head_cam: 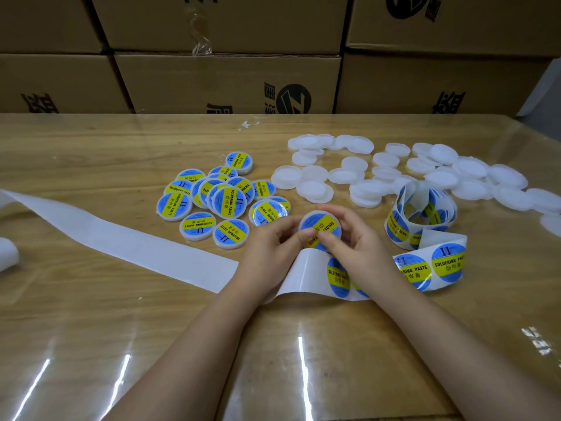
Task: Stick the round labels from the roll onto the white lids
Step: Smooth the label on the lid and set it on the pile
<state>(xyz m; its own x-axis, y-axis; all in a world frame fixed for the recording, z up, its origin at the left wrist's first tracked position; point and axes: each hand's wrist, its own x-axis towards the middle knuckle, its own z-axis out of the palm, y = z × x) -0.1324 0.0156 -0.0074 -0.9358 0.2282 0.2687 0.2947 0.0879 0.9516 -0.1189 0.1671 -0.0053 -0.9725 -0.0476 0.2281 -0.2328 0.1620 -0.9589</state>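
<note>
**Both hands on one labelled lid**

Across the wooden table (76, 314) a bare backing strip (121, 238) trails to the left. Plain white lids (473, 171) lie scattered at the far right, and labelled lids (224, 202) cluster left of centre. The label roll (422, 214) stands just right of the hands. The left hand (270, 247) and right hand (355, 247) grip one lid (321, 223) between them — both thumbs pressing on its blue-and-yellow label, just above the strip.

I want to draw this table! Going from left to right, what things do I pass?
Empty strip → labelled lids → held lid → label roll.
</note>
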